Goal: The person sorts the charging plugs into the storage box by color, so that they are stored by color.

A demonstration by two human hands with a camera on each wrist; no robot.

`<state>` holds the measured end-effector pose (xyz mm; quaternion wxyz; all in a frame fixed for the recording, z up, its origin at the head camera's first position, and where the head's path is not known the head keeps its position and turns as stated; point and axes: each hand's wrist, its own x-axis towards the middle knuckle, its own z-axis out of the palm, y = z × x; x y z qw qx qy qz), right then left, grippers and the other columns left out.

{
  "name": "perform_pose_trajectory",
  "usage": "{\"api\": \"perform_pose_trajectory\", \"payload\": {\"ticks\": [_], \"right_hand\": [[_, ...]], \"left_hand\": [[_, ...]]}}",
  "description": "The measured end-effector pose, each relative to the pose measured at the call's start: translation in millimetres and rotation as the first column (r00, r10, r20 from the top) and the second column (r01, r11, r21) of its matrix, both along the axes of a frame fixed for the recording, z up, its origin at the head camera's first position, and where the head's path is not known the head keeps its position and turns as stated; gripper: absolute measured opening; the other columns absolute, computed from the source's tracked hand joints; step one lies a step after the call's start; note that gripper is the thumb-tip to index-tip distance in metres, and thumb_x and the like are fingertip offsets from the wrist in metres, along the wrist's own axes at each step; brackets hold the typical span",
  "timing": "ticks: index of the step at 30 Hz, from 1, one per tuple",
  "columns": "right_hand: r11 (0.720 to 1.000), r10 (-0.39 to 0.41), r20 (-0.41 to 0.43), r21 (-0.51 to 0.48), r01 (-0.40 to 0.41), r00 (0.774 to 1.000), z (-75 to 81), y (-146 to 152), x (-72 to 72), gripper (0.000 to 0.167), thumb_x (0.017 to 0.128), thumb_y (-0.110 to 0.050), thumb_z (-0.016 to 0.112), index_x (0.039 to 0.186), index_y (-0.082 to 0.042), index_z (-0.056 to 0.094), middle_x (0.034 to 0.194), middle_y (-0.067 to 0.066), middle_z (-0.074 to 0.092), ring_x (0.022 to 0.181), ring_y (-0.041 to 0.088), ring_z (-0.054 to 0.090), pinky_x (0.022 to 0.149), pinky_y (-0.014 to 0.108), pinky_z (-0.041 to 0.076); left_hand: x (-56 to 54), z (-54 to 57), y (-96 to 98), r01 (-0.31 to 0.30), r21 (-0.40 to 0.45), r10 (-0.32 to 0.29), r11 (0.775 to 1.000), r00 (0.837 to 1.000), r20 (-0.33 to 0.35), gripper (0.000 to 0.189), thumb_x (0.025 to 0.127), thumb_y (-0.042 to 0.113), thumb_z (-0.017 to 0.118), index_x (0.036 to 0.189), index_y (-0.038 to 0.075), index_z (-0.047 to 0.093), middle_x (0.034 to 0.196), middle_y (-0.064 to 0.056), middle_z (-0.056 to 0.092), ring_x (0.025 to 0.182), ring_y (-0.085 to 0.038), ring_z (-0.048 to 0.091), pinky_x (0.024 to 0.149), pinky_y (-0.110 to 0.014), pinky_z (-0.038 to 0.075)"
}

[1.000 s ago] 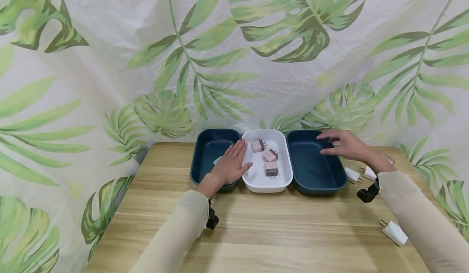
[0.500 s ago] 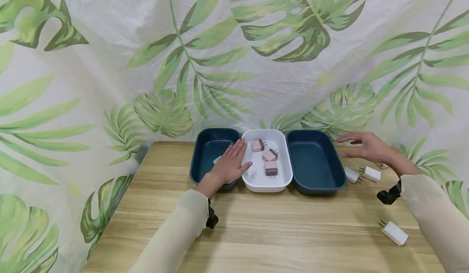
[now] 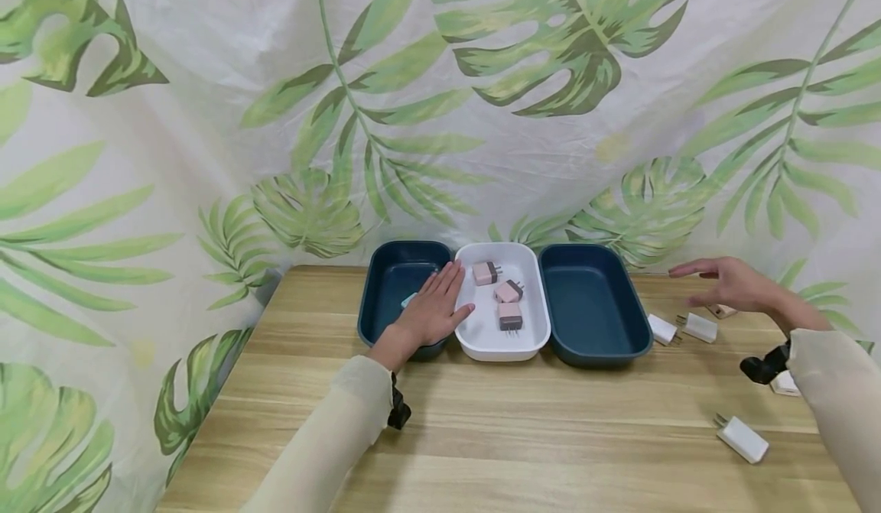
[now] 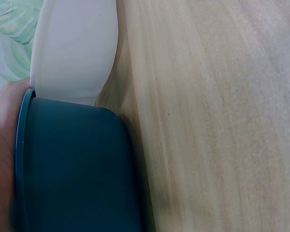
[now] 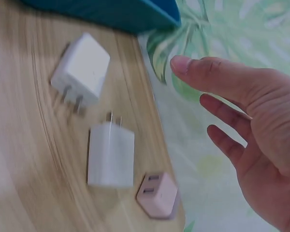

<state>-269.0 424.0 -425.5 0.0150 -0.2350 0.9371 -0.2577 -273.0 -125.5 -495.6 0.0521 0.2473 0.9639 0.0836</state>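
Note:
My left hand (image 3: 432,310) lies with straight fingers across the adjoining rims of the left dark blue tray (image 3: 372,291) and the white tray (image 3: 475,349). Several pink-and-brown plug chargers (image 3: 509,314) are in the white tray. A light blue item (image 3: 408,300) in the left tray is mostly covered by that hand. My right hand (image 3: 736,284) hovers, loosely bent and holding nothing, above the table's right side. Beneath and beside it lie two white plug chargers (image 5: 111,154) and a pink charger (image 5: 158,195), apart from the fingers.
A second dark blue tray (image 3: 595,306) stands right of the white one. Nearer the front lies another white charger (image 3: 743,439). The right sleeve partly hides a pale charger-like block (image 3: 786,384). A leaf-patterned cloth (image 3: 413,154) hangs behind the wooden table (image 3: 523,436).
My right hand has moved right, from above the right blue tray's edge to over the loose chargers, uncovering some of them. My left hand has stayed in place.

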Motion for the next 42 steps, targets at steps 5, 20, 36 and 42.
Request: {"api": "perform_pose_trajectory", "payload": {"ticks": [5, 20, 36, 42], "right_hand": [[0.999, -0.034, 0.046, 0.024, 0.033, 0.998, -7.2, 19, 0.8, 0.046, 0.085, -0.012, 0.09, 0.128, -0.005, 0.076, 0.128, 0.012, 0.075, 0.11, -0.021, 0.049, 0.088, 0.007, 0.044], [0.991, -0.132, 0.13, 0.049, 0.126, 0.983, -26.7, 54, 9.0, 0.051, 0.089, -0.016, 0.087, 0.133, 0.003, 0.071, 0.128, -0.026, 0.064, 0.11, -0.018, 0.051, 0.085, 0.004, 0.042], [0.978, -0.204, 0.219, 0.091, 0.188, 0.954, -37.4, 67, 16.1, 0.065, 0.091, -0.028, 0.087, 0.139, 0.008, 0.063, 0.139, 0.035, 0.061, 0.108, -0.003, 0.056, 0.075, 0.016, 0.05], [0.975, -0.215, 0.212, 0.105, 0.196, 0.953, -40.7, 68, 16.1, 0.065, 0.09, -0.028, 0.087, 0.139, 0.009, 0.063, 0.138, 0.037, 0.061, 0.103, 0.006, 0.062, 0.073, 0.019, 0.05]], "left_hand": [[-1.2, 0.9, -0.6, -0.001, -0.003, 0.001, 1.0, 1.0, 0.001, 0.082, 0.113, 0.058, 0.031, 0.171, 0.008, 0.004, 0.179, -0.005, -0.006, 0.165, -0.021, -0.007, 0.133, -0.043, 0.003], [-0.5, 3.8, 2.0, 0.013, -0.021, -0.013, 1.0, 1.0, -0.013, 0.08, 0.113, 0.057, 0.029, 0.171, 0.009, 0.002, 0.179, -0.004, -0.007, 0.165, -0.02, -0.008, 0.134, -0.041, 0.004], [1.1, 3.0, 1.6, 0.015, -0.007, -0.015, 1.0, 1.0, -0.018, 0.08, 0.113, 0.057, 0.031, 0.171, 0.008, 0.005, 0.179, -0.006, -0.004, 0.165, -0.022, -0.005, 0.134, -0.043, 0.006], [-0.8, -0.1, -1.6, 0.01, -0.017, -0.01, 1.0, 1.0, -0.003, 0.082, 0.112, 0.06, 0.028, 0.171, 0.008, 0.004, 0.179, -0.005, -0.006, 0.165, -0.021, -0.007, 0.134, -0.043, 0.005]]}}
